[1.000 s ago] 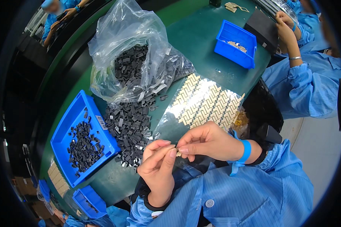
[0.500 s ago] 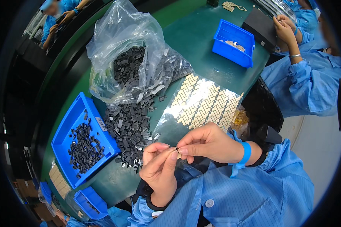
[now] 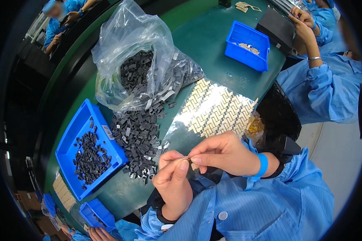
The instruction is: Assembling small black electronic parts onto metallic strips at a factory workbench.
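Observation:
My left hand (image 3: 173, 182) and my right hand (image 3: 225, 154) meet at their fingertips over the near edge of the table. Both are closed in a pinch. A small beige piece (image 3: 194, 166) shows below my right thumb. What sits between the left fingertips is mostly covered and too small to name. Just beyond my hands lies a clear sheet with rows of beige zigzag pieces (image 3: 217, 110). Left of them is a heap of small black rectangular parts (image 3: 136, 134), spilling from a large clear plastic bag (image 3: 136, 28).
A blue tray (image 3: 122, 154) with small black parts stands at the left, a smaller blue bin (image 3: 86, 211) nearer. Another blue bin (image 3: 245, 34) with beige bits and a black box (image 3: 275, 30) stand far right. Co-workers sit around the green table (image 3: 197, 32).
My left hand has shifted slightly right, and the dark bit at the fingertips no longer shows. At right a co-worker's hands have moved; at lower left another person's hand has come beside the small bin.

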